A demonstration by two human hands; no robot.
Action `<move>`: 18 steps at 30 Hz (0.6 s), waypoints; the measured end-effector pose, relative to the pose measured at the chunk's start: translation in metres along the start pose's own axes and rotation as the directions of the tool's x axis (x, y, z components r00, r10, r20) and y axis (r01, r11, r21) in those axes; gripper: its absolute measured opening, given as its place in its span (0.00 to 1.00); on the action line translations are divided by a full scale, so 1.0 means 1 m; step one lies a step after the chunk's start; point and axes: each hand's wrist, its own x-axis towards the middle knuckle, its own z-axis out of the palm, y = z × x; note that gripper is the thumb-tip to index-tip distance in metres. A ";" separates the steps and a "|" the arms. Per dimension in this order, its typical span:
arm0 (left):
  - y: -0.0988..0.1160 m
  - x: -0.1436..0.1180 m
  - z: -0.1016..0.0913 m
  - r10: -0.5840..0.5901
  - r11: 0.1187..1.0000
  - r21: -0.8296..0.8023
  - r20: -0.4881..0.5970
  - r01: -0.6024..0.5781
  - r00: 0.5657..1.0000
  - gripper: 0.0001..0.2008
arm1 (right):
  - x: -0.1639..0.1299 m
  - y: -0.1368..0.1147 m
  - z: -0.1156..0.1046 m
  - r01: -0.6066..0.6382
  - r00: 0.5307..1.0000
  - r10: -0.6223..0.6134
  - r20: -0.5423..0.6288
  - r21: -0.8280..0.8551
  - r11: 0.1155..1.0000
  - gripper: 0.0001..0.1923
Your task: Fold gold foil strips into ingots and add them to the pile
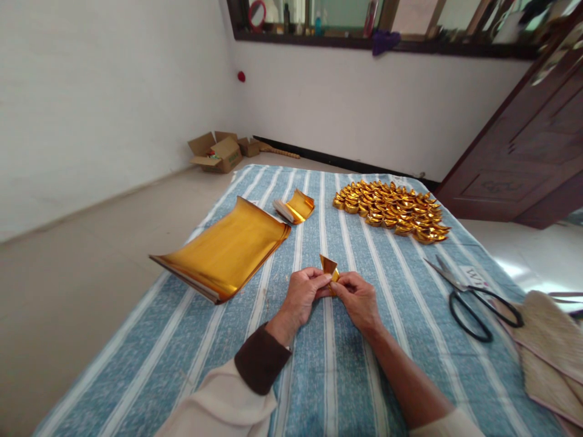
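Between my two hands is a small folded piece of gold foil paper (328, 265), pinched at its lower part, with a pointed flap standing up above the fingers. My left hand (304, 292) closes on its left side with thumb and fingertips. On the right side my right hand (357, 296) pinches it the same way. The fingers cover its lower folds. To the left lies a stack of large gold foil sheets (232, 246) with curling edges. Beyond my hands sits a smaller stack of cut gold foil pieces (298, 206). A pile of folded gold paper ingots (387, 209) spreads at the far right.
Black-handled scissors (464, 291) lie partly open on the right of the striped cloth (319, 376), beside a beige folded fabric (549, 346). Open cardboard boxes (218, 153) stand on the floor past the table. A dark red wooden cabinet (510, 152) rises at the right.
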 end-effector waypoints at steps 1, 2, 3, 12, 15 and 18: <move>0.000 0.000 0.000 0.002 1.000 -0.001 0.001 -0.002 1.000 0.11 | 0.000 0.000 0.000 -0.014 1.000 0.014 -0.002 -0.001 1.000 0.12; -0.001 0.000 0.000 0.004 1.000 0.000 0.001 -0.004 1.000 0.11 | 0.000 -0.001 0.000 -0.030 1.000 0.030 -0.004 -0.003 1.000 0.13; -0.001 0.000 0.000 0.005 1.000 0.001 0.001 -0.005 1.000 0.11 | 0.000 -0.002 0.000 -0.049 0.999 0.049 -0.005 -0.008 0.999 0.13; 0.001 -0.002 0.003 0.029 1.000 -0.002 0.012 -0.029 1.000 0.10 | -0.001 -0.007 0.001 -0.175 0.984 0.176 -0.014 0.043 0.984 0.13; 0.001 -0.003 0.003 0.024 1.000 0.002 0.026 -0.025 0.999 0.10 | 0.000 -0.005 0.000 -0.219 0.976 0.220 0.003 0.115 0.969 0.15; 0.002 -0.004 0.003 0.010 1.000 0.000 0.044 -0.010 0.999 0.09 | 0.002 -0.003 -0.001 -0.243 0.970 0.240 0.038 0.123 0.962 0.17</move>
